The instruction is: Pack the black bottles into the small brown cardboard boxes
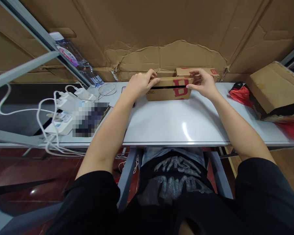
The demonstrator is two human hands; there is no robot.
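Observation:
A small brown cardboard box (pixel 165 94) with red print stands on the white table, its lid raised a little so a dark gap shows along the front. My left hand (pixel 143 83) grips the lid's left end, thumb on the front edge and fingers over the top. At the right end, my right hand (pixel 203 83) holds the lid between thumb and fingers. Just behind sits another brown box (pixel 182 71) with red marks, partly hidden by my right hand. What lies inside the front box cannot be seen.
White power strips and cables (pixel 61 125) lie at the left, beside a blurred-out flat item (pixel 91 120). A water bottle (pixel 75 60) leans behind the metal frame. To the right are a larger carton (pixel 275 88) and a red plastic bag (pixel 241 94). Cardboard walls the back.

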